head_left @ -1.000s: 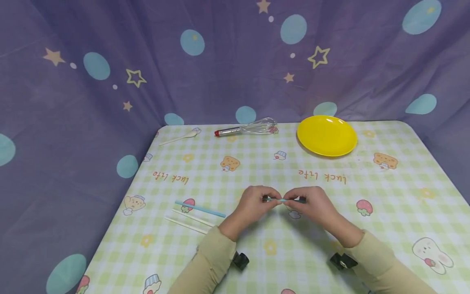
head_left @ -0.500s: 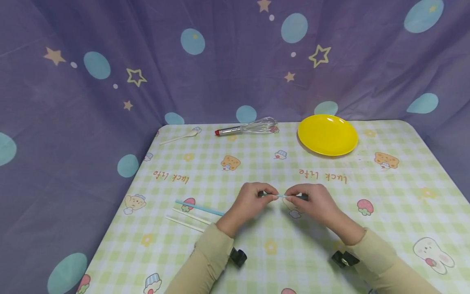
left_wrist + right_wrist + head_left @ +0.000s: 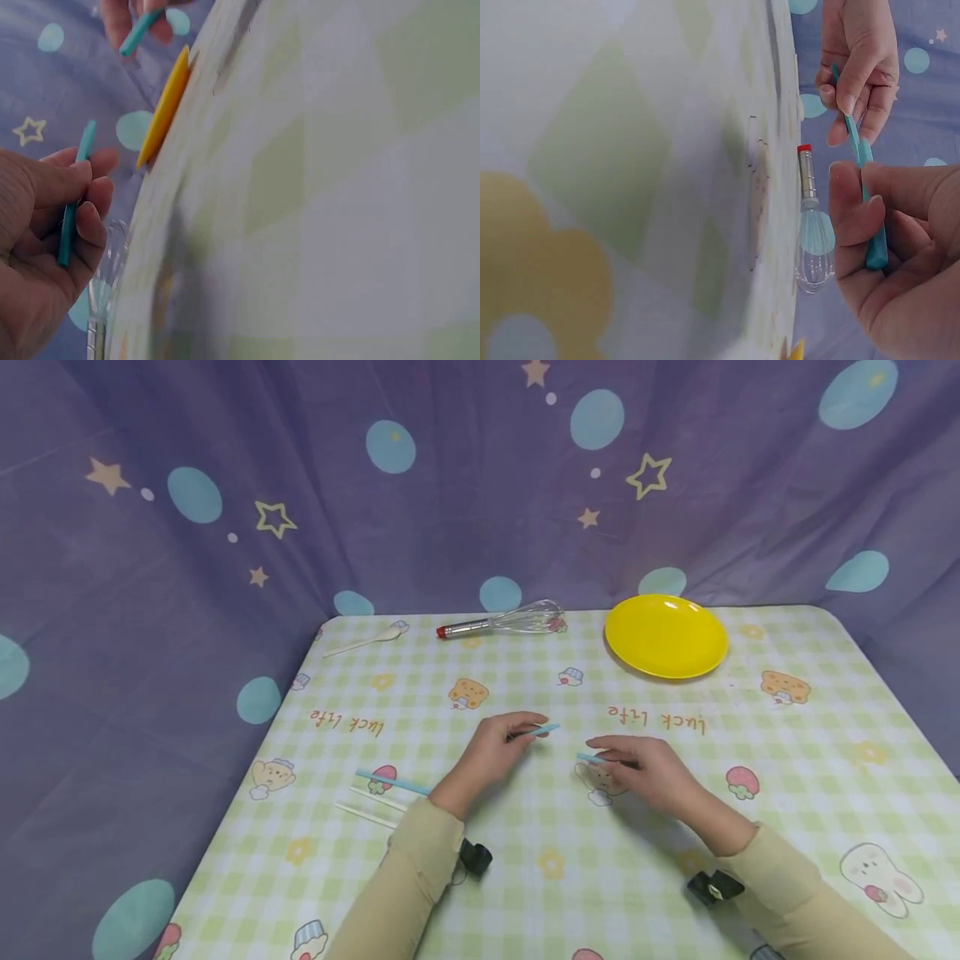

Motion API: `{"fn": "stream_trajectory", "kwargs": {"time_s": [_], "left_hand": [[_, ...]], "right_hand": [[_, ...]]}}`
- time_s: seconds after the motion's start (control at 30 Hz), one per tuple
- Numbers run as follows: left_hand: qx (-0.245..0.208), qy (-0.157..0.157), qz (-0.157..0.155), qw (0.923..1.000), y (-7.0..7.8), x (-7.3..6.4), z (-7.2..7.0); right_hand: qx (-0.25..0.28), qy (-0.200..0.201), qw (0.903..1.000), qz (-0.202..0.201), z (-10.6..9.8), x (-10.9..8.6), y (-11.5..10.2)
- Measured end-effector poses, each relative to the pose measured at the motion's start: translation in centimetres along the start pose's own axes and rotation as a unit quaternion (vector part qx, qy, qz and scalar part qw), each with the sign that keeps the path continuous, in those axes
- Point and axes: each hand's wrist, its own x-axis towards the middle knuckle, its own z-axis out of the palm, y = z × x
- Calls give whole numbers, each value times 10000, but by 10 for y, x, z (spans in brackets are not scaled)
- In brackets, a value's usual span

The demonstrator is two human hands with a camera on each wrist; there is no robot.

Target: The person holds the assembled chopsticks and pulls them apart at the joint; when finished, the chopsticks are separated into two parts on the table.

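My left hand (image 3: 491, 752) pinches a short blue stick (image 3: 546, 729) between thumb and fingers, above the middle of the table. A second short blue stick (image 3: 591, 758) is in the thumb-and-finger pinch of my right hand (image 3: 651, 770), a little lower and to the right. The inner ends of the two sticks stand apart in the head view. In the left wrist view, the left stick (image 3: 67, 225) shows on both sides of the thumb. The right stick's thicker teal end (image 3: 877, 253) lies against the curled fingers in the right wrist view.
Beside my left forearm lie a longer blue stick (image 3: 390, 781) and two thin white sticks (image 3: 367, 814), partly covered by the sleeve. Along the table's back edge are a pale spoon (image 3: 363, 643), a whisk (image 3: 498, 622) and a yellow plate (image 3: 666, 637). A purple curtain (image 3: 450, 527) hangs behind.
My fingertips were close together with the blue pieces meeting between them. Both hands have since drawn apart, the left going up and leftward, each keeping one short blue stick.
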Motion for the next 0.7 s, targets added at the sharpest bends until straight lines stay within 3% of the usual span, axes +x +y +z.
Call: {"fn": "stream_trajectory", "kwargs": {"time_s": [0.17, 0.4, 0.7], "left_hand": [[-121, 282, -376, 9988, -5, 10, -1], [402, 627, -514, 9959, -6, 28, 2], [524, 834, -850, 9915, -10, 49, 6]], "right_hand": [[106, 38, 9994, 329, 1, 0, 5], [168, 91, 9970, 751, 5, 2, 11], [-42, 17, 9973, 735, 7, 3, 15]]}}
